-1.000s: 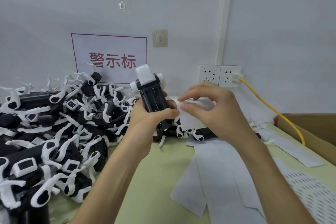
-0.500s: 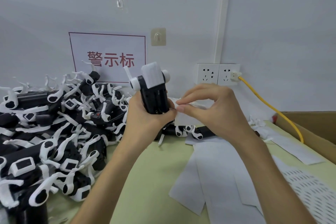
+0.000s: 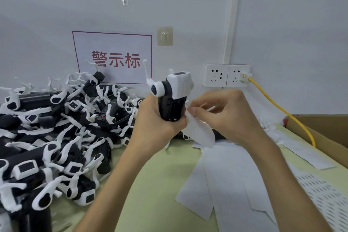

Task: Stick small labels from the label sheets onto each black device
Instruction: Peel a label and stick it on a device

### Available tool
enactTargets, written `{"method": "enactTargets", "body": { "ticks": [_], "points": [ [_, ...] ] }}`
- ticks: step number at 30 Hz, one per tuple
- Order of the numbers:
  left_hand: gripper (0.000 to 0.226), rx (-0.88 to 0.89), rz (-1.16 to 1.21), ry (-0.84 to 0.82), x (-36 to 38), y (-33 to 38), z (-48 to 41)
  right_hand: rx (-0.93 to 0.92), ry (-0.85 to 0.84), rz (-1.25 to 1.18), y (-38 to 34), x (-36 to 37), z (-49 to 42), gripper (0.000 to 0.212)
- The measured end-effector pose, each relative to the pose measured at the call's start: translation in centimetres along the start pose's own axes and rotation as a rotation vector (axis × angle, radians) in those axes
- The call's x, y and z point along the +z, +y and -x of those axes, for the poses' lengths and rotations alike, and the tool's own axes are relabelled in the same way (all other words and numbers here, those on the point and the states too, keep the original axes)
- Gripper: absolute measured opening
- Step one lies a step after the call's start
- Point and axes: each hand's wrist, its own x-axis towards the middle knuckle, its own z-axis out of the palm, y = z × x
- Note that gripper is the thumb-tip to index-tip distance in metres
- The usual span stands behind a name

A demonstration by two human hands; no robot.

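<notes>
Head view: at the centre of the frame the left hand (image 3: 156, 122) grips a black device (image 3: 172, 108) with its fingers wrapped round the lower body. The device stands upright above the desk (image 3: 150, 184), white head on top. Just right of it, the right hand (image 3: 227, 117) has its fingers (image 3: 207, 98) curled, thumb and forefinger pinching the upper end of a white paper strip (image 3: 200, 133) right at the device's right edge. The strip curves downward between the two hands.

A pile of devices (image 3: 56, 128), black with white parts, fills the left side of the frame. White label sheets (image 3: 226, 175) lie overlapped on the desk below the right forearm, and a perforated sheet (image 3: 323, 194) lies at the lower right. On the wall behind are a red-bordered sign (image 3: 114, 58) and two sockets (image 3: 227, 75). A yellow cable (image 3: 282, 109) runs from the right socket down toward a cardboard box (image 3: 320, 128) at the right edge.
</notes>
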Motion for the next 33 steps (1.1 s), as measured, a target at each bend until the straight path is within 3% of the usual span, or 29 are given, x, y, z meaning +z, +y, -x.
{"method": "enactTargets", "body": {
  "ticks": [3,5,6,8,12,15,18,20,27,31,33],
  "points": [
    [0.02,-0.007,0.036,-0.01,0.1,0.1,-0.1,0.012,0.034,-0.013,0.0,-0.3,-0.2,0.015],
    [0.043,-0.022,0.044,0.0,-0.1,0.1,-0.2,0.006,0.082,-0.039,0.0,-0.5,-0.3,0.015],
    [0.041,-0.044,0.039,0.009,-0.2,0.0,-0.3,0.002,0.108,-0.058,0.1,-0.6,-0.3,0.014],
    [0.028,-0.134,0.04,0.032,-0.5,-0.4,-0.5,0.0,0.145,-0.086,0.2,-0.7,-0.3,0.014],
    [0.031,-0.343,0.169,0.106,-1.5,-0.7,-0.8,-0.002,0.193,-0.075,0.3,-0.7,-0.3,0.018],
    [0.042,-0.459,0.257,-0.006,-2.8,-0.5,-1.1,-0.019,0.203,-0.068,0.2,-0.6,-0.4,0.02],
    [0.05,-0.485,0.505,-0.212,-3.3,0.1,-1.0,-0.038,0.2,-0.096,-0.1,-0.3,-0.4,0.022],
    [0.062,-0.488,0.611,-0.255,-3.2,0.5,-0.8,-0.05,0.197,-0.108,-0.3,-0.1,-0.3,0.027],
    [0.072,-0.498,0.794,-0.223,-3.0,0.8,-0.8,-0.098,0.203,-0.1,-0.7,0.5,-0.3,0.038],
    [0.049,-0.486,0.802,-0.218,-3.1,0.6,-0.9,-0.1,0.208,-0.073,-0.5,0.6,-0.2,0.037],
    [0.054,-0.491,0.793,-0.215,-3.0,0.7,-0.9,-0.103,0.205,-0.059,-0.5,0.7,-0.2,0.036]
  ]
}}
